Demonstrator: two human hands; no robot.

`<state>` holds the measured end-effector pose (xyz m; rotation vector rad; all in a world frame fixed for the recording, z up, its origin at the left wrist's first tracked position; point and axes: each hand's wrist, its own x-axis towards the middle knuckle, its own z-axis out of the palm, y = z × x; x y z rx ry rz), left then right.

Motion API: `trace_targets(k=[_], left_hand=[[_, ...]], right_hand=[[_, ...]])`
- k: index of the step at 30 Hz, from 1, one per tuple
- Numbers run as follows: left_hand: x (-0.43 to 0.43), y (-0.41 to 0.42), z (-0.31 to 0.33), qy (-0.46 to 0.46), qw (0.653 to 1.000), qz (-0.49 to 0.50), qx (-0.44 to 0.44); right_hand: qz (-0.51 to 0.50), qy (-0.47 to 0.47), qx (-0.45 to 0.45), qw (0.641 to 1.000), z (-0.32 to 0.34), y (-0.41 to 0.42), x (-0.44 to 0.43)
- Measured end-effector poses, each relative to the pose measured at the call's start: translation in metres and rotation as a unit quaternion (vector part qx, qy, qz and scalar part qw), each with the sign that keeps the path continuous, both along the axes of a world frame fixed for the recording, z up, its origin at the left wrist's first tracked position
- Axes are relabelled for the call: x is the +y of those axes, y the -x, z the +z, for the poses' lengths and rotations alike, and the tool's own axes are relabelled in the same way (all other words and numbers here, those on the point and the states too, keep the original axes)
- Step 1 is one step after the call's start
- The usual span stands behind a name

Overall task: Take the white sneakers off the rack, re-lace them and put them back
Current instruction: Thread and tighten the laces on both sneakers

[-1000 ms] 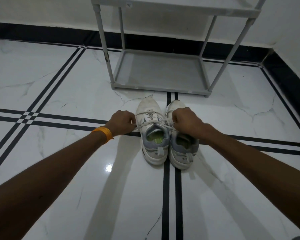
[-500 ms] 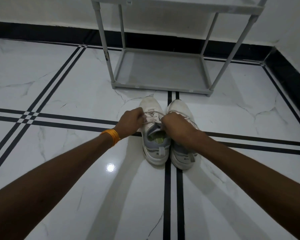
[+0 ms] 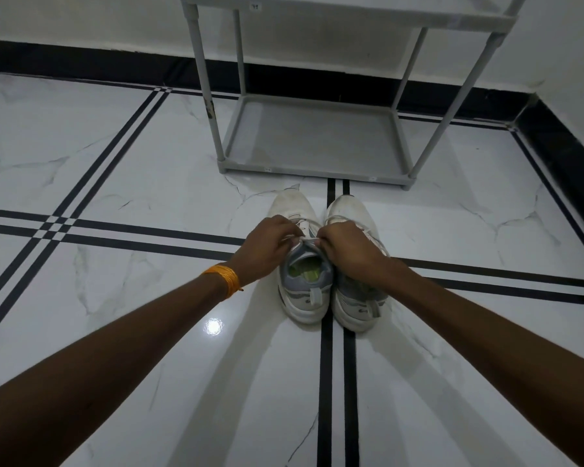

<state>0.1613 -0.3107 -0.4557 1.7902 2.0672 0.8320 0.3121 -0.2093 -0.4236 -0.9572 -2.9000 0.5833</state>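
- The left hand [image 3: 273,245] has its grip pinched shut on the lace [image 3: 304,242] at the left sneaker [image 3: 302,264] throat.
- That shoe stands on the floor [image 3: 115,183], toe toward the rack [image 3: 312,143], heel toward the person.
- The right hand [image 3: 346,246] pinches the same lace, equally near, reaching over the right sneaker [image 3: 358,291].

Single head-worn view looks steeply down and forward at the floor [image 3: 115,170].
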Motion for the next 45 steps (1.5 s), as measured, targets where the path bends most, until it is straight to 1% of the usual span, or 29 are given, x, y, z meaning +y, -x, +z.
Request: trace_targets(k=[3,6,9,11,12,17,21,23,25,28,30,31,33,37,39,40,41,43,45], left_hand=[[-0.005,-0.002,-0.005,-0.033,0.999,0.015,-0.04],[-0.005,-0.002,-0.009,-0.029,0.997,0.056,-0.044],[-0.005,-0.002,-0.013,0.011,0.999,0.05,0.005],[-0.005,-0.005,-0.015,0.019,0.998,0.03,0.059],[-0.006,-0.007,-0.015,0.019,0.997,0.024,0.069],[-0.015,0.003,-0.016,0.012,0.998,-0.051,0.029],[-0.012,0.004,-0.013,0.006,0.999,-0.024,0.029],[-0.007,0.0,-0.008,-0.007,0.999,-0.014,0.045],[-0.008,-0.001,-0.009,-0.009,0.997,-0.014,0.078],[-0.01,-0.001,-0.014,-0.018,0.991,-0.028,0.129],[-0.011,-0.003,-0.01,-0.012,0.989,-0.022,0.143],[-0.011,-0.005,-0.008,-0.005,0.99,-0.015,0.14],[-0.009,-0.009,-0.005,0.007,0.994,0.003,0.107],[-0.006,-0.006,-0.009,0.004,0.998,0.058,-0.017],[-0.006,-0.002,-0.006,0.017,0.998,0.048,-0.045],[-0.007,0.0,-0.004,0.034,0.998,0.032,-0.031],[-0.008,0.002,-0.001,0.047,0.999,0.012,0.005],[-0.01,0.01,0.003,0.052,0.993,-0.027,0.104],[-0.013,0.019,0.008,0.057,0.975,-0.066,0.206]], right_hand=[[-0.022,-0.017,-0.004,1.0,-0.006,0.0,-0.008],[-0.037,-0.047,-0.002,0.998,-0.011,0.001,-0.012],[-0.042,-0.065,-0.004,0.997,-0.01,0.001,-0.015],[-0.046,-0.063,0.005,0.997,-0.01,0.001,-0.016],[-0.05,-0.059,0.012,0.997,-0.01,0.001,-0.016],[-0.066,-0.047,0.024,0.996,-0.011,0.003,-0.016],[-0.095,-0.012,0.06,0.994,-0.013,0.007,-0.015],[-0.11,0.007,0.075,0.991,-0.012,0.007,-0.016],[-0.121,0.02,0.086,0.989,-0.011,0.006,-0.019],[-0.136,0.03,0.093,0.986,-0.009,0.006,-0.025],[-0.144,0.031,0.101,0.984,-0.009,0.006,-0.027],[-0.147,0.029,0.105,0.983,-0.009,0.006,-0.028],[-0.154,0.029,0.112,0.981,-0.008,0.007,-0.029],[-0.17,0.042,0.111,0.978,-0.009,0.008,-0.029],[-0.178,0.049,0.107,0.977,-0.009,0.009,-0.028],[-0.18,0.052,0.104,0.977,-0.009,0.01,-0.028],[-0.18,0.053,0.102,0.977,-0.008,0.009,-0.028],[-0.18,0.054,0.1,0.977,-0.007,0.01,-0.028],[-0.17,0.04,0.083,0.981,-0.005,0.01,-0.028]])
